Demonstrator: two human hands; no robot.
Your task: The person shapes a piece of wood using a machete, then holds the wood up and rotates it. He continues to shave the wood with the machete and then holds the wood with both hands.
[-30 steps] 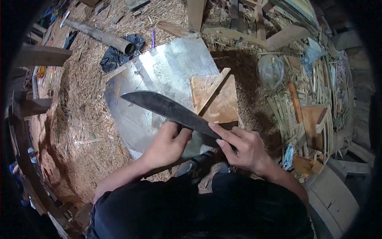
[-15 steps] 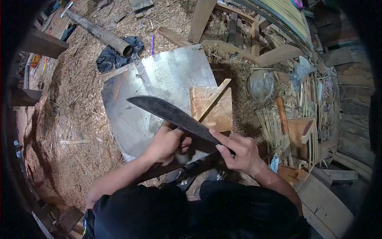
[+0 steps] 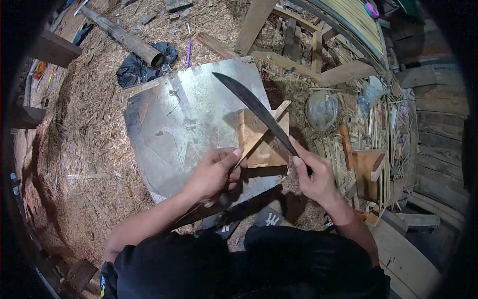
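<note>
My right hand (image 3: pixel 317 173) is closed around the handle end of a machete (image 3: pixel 254 105), its long dark blade pointing up and to the left. My left hand (image 3: pixel 217 172) pinches the near end of a thin wooden strip (image 3: pixel 255 141) between thumb and fingers. The strip slants up to the right across a square wooden block (image 3: pixel 247 128), its far end sticking out past the block's edge. In this view the blade crosses over the strip and the block. Beneath them lies a grey metal sheet (image 3: pixel 172 130), and the block rests on its right part.
Wood shavings (image 3: pixel 94 149) cover the ground. A bamboo pole (image 3: pixel 122 36) and a black plastic bag (image 3: pixel 133 73) lie beyond the sheet. Wooden framing (image 3: pixel 318 52) stands at upper right, with a clear plastic bag (image 3: pixel 322 110) and split strips to the right.
The machete has swung up and right to a steeper angle, my right hand moving right with it. My left hand has shifted right, and its hold on the strip now shows.
</note>
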